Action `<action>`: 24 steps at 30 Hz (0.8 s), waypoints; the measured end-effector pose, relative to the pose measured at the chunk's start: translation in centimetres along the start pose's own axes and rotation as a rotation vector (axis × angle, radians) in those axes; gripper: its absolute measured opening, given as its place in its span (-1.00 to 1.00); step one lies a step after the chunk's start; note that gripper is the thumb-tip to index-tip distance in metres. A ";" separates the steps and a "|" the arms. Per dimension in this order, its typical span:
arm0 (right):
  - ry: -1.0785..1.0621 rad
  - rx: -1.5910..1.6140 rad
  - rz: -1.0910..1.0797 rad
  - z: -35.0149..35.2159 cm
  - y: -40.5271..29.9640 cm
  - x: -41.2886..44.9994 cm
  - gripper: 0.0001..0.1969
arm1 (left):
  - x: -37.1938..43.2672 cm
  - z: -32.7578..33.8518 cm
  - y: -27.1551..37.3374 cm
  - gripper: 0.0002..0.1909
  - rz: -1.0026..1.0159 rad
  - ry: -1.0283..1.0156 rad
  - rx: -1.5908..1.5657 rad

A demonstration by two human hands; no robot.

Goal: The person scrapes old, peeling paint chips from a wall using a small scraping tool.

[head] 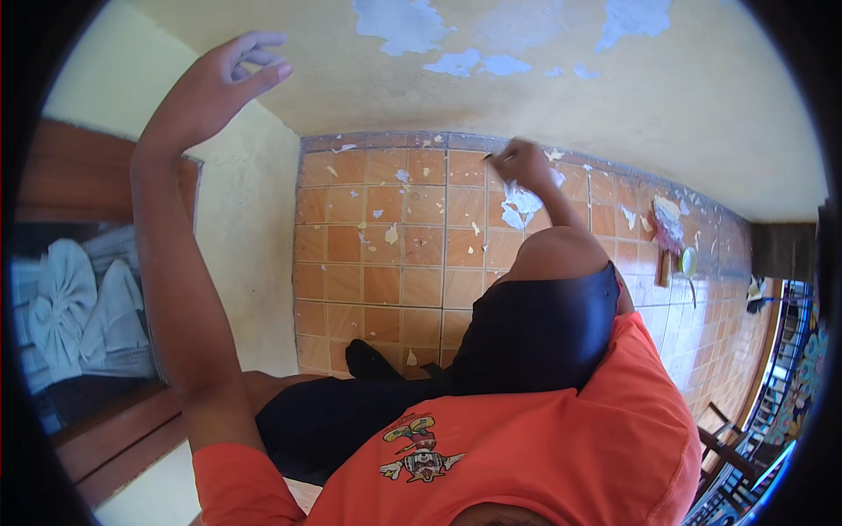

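Note:
Raised at the upper left, my left hand (240, 75) has its fingers loosely bent and apart, near the yellowish wall (526, 98); its fingers look dusted white. My right hand (523, 164) is low by the foot of the wall, blurred, with curled fingers. A small dark tip shows at those fingers, but what it belongs to is unclear. Under and beside this hand lie pale peeled paint sheets (520, 209). Irregular bluish-white bare patches (401, 26) mark the wall above. Smaller paint flakes (392, 233) are scattered over the orange floor tiles (421, 286).
On the floor to the right lie another heap of flakes (668, 217), a wooden piece (663, 268) and a light green round utensil (688, 262) with a thin handle. A window with white curtains (66, 309) is at left. Wooden furniture (723, 447) stands at lower right.

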State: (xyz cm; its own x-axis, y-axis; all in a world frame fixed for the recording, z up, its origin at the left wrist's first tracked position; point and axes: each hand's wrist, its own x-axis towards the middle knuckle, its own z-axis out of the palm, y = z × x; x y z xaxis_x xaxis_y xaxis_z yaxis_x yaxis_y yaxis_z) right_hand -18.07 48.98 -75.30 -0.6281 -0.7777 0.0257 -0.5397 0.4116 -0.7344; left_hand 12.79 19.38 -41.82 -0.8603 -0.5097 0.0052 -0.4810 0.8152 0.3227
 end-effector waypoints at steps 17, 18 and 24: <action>-0.773 0.212 0.377 7.4 1.2 -10.8 -0.59 | 0.6 20.1 1.6 -0.50 0.079 -0.690 -0.030; -0.823 0.249 0.438 7.2 4.2 -12.2 -0.61 | 1.3 22.2 2.7 -0.50 0.129 -0.707 -0.048; -0.797 0.495 0.633 4.0 5.9 -16.5 -0.74 | 0.3 24.6 1.3 -0.51 0.030 -0.871 -0.178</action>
State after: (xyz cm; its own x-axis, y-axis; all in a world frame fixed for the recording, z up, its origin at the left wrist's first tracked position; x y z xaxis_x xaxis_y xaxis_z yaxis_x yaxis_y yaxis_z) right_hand -8.60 62.30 -82.78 -0.0779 -0.6506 -0.7555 0.1405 0.7430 -0.6543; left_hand 7.77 27.02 -64.73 -0.7297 -0.0396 -0.6826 -0.4856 0.7329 0.4765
